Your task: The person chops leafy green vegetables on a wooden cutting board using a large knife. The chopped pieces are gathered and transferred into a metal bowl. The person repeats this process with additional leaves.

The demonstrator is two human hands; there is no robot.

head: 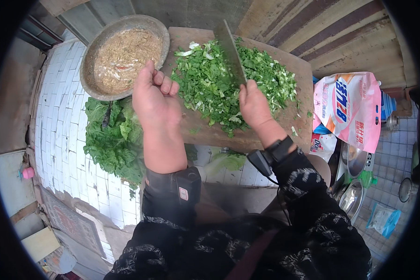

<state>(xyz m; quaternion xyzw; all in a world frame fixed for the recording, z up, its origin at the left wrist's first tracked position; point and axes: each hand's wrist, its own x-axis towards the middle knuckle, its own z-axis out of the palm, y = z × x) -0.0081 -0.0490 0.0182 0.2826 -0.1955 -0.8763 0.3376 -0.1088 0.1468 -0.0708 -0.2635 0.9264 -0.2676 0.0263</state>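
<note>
My right hand [254,105] is closed round the handle of a broad-bladed cleaver [229,52], whose blade stands on edge among chopped leafy greens [210,87]. The greens, mixed with paler pieces, are heaped on a thick wooden cutting board [224,138]. My left hand [157,94] is raised palm up with its fingers curled, between the board and a round metal bowl [165,38]; nothing shows in it. The bowl holds a light brown, grainy mash [126,52]. Below the bowl lies a pile of whole leafy greens [112,154].
White tiles [59,115] surround the greens at left. A pale leaf [229,161] lies below the board. Right of the board stand a pink and white plastic bag [350,108] and metal bowls [351,199]. Corrugated sheets [322,31] rise behind the board.
</note>
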